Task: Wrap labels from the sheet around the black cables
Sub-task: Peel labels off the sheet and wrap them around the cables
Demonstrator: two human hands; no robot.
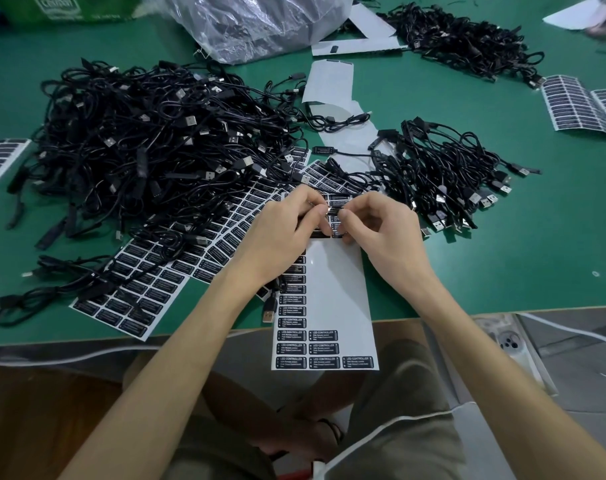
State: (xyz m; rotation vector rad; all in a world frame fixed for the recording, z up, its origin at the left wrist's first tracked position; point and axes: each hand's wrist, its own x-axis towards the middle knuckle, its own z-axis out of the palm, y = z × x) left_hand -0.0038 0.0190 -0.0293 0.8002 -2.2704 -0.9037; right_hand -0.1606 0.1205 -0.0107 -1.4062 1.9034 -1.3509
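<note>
Work is judged midway: a label (334, 210) is pinched by fingers (316, 216) of left hand (289, 225) and right hand (384, 233); sheet (332, 289) half stripped, many cables (138, 150) left

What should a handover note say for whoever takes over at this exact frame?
Hands: left hand and right hand both pinch a label between their fingertips, above the sheet. The cable under it is hidden.
Cables: big pile on the left, smaller pile on the right. Which pile is labelled is unclear.
Done: much of the sheet is peeled bare.
Left: finish this wrap. Labels remain in the sheet's left column and bottom rows, and more sheets lie beside it.
</note>
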